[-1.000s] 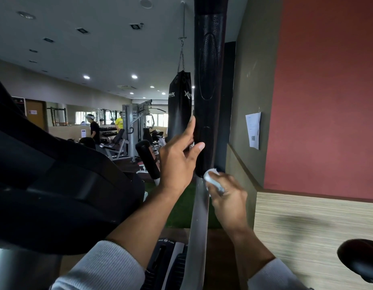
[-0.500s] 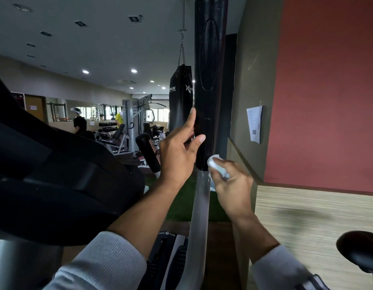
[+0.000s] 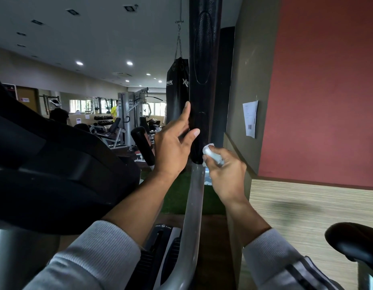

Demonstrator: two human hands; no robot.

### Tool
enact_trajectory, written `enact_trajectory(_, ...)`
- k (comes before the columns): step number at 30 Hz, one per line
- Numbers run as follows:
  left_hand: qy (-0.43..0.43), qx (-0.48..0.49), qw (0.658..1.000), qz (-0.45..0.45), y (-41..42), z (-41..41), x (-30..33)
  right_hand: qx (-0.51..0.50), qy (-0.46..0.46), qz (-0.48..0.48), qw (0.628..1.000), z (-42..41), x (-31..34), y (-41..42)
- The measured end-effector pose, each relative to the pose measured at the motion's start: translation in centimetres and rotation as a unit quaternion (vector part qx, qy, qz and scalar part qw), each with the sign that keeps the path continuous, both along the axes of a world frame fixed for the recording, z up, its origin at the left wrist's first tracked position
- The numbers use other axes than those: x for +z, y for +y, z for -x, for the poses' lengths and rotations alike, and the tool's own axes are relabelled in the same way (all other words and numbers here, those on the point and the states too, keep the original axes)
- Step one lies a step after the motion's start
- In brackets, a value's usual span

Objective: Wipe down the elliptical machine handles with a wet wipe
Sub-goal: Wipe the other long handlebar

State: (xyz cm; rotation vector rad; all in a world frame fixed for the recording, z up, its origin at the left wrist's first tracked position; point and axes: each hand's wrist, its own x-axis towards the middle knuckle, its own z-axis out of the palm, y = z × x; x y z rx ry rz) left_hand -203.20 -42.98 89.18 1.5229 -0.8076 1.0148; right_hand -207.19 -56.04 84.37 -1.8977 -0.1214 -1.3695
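A black foam handle grip point(image 3: 203, 59) of the elliptical rises straight up in the centre, set on a silver arm point(image 3: 195, 201). My left hand point(image 3: 173, 145) rests against the grip's left side near its lower end, fingers spread and thumb across the front. My right hand point(image 3: 225, 170) is closed around a crumpled white wet wipe point(image 3: 209, 151), which is pressed against the lower right edge of the grip. The second handle point(image 3: 142, 143), short and black, stands further back on the left.
The elliptical's dark console housing point(image 3: 56, 164) fills the left. A wood-panelled ledge and red wall point(image 3: 328, 101) stand close on the right. A black seat point(image 3: 355, 241) is at the lower right. A punching bag point(image 3: 177, 93) hangs behind; gym machines and people are far back.
My right hand with the wipe has moved up from the silver arm to the bottom edge of the black grip. My left hand stays against the grip.
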Motion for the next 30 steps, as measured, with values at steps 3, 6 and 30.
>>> enact_trajectory(3,0.031,-0.018,0.999,-0.009,0.3,0.7,-0.1,0.003,0.01,-0.008,1.0,0.6,-0.3,0.0)
enact_trajectory(6,0.073,-0.026,0.996,-0.033,0.7,2.0,-1.3,-0.001,0.016,-0.02,1.0,1.9,-1.1,0.0)
enact_trajectory(30,0.556,-0.208,0.73,-0.339,12.3,43.7,-43.8,-0.188,0.51,-0.215,0.812,50.9,-37.0,12.7)
